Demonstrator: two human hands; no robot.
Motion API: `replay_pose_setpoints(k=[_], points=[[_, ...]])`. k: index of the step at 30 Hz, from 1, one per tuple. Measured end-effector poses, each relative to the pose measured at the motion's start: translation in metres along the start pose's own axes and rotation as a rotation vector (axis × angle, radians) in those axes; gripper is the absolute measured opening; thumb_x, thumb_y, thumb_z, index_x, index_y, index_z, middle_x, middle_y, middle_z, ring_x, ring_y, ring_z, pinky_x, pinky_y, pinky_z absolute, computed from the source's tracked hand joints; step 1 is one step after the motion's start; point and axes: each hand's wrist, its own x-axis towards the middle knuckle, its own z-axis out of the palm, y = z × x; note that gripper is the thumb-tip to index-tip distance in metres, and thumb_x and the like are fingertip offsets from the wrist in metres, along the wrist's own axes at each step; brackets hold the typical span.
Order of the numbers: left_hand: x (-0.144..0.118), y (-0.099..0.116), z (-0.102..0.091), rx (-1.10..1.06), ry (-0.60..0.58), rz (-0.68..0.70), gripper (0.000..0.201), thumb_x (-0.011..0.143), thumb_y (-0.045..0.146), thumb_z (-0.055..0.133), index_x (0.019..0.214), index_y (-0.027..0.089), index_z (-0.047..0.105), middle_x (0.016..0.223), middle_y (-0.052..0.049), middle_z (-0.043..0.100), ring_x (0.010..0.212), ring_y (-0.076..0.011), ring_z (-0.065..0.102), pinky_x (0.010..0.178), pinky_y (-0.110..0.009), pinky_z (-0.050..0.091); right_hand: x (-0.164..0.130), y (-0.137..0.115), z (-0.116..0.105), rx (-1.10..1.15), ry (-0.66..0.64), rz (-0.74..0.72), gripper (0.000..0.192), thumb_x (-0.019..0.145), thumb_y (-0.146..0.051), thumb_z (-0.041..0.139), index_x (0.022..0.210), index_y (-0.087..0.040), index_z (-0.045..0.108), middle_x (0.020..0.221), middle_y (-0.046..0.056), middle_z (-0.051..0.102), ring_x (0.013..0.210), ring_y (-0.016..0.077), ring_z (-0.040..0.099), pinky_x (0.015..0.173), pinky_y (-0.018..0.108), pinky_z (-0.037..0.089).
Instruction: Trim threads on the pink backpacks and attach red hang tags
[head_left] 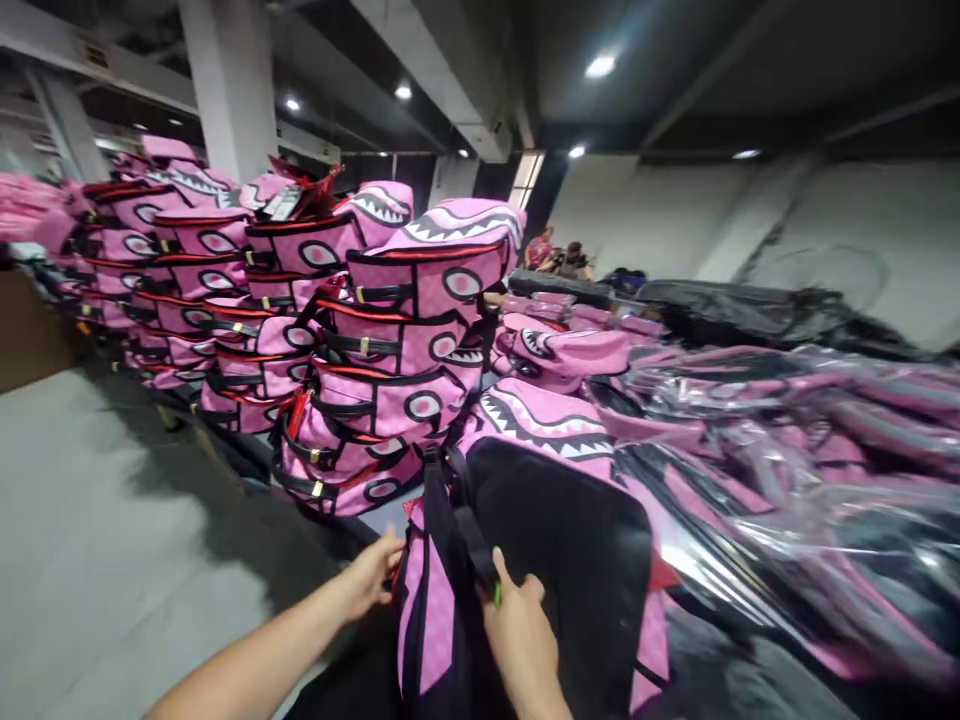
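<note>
A pink backpack (pixel 433 610) with black trim stands in front of me, its black padded back panel (pixel 562 560) tilted towards me. At its left side is my left hand (pixel 375 572), fingers apart and slightly blurred, reaching to the pink side fabric. My right hand (pixel 521 625) is closed in front of the back panel, around the lower part of a black shoulder strap (pixel 474 545). A small bright green thing shows at its fingers, too small to name. Behind the panel lies another pink bag (pixel 551 425) with a printed shark-tooth mouth.
Stacks of pink backpacks (pixel 405 345) with printed eyes and teeth line the table's left edge. Bags in clear plastic (pixel 810 480) are heaped to the right. Grey floor (pixel 135 540) lies left, with a brown box (pixel 30 330). People (pixel 559 258) are far back.
</note>
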Motion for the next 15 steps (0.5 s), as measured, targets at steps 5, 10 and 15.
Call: replay_pose_setpoints(k=[5,10,15], points=[[-0.02,0.041,-0.012,-0.231,0.101,-0.144,0.05,0.094,0.021,0.043,0.143,0.02,0.048,0.145,-0.019,0.053,0.138,-0.0243,0.049,0.107,-0.044,0.05,-0.006,-0.033,0.001,0.198,-0.03,-0.084,0.057,0.092,-0.027,0.053,0.149,-0.022,0.045,0.132,0.018,0.051,0.09,0.0217,0.071,0.076,0.032,0.054],[0.02,0.085,0.026,-0.62,-0.007,0.514,0.061,0.095,0.034,0.044,0.154,0.019,0.033,0.157,-0.016,0.037,0.147,-0.0289,0.035,0.118,-0.054,0.038,-0.005,0.045,-0.012,0.59,0.118,-0.001,0.041,0.091,-0.022,0.047,0.127,-0.012,0.063,0.101,0.01,0.068,0.091,0.0199,0.066,0.08,0.028,0.052],[0.05,0.095,0.087,-0.41,0.029,0.658,0.057,0.093,0.037,0.053,0.146,0.018,0.047,0.155,-0.019,0.039,0.144,-0.0356,0.038,0.113,-0.057,0.039,-0.033,0.138,-0.008,0.45,0.262,0.34,0.05,0.092,-0.029,0.05,0.136,-0.005,0.054,0.107,0.019,0.068,0.096,0.0266,0.068,0.08,0.033,0.051]])
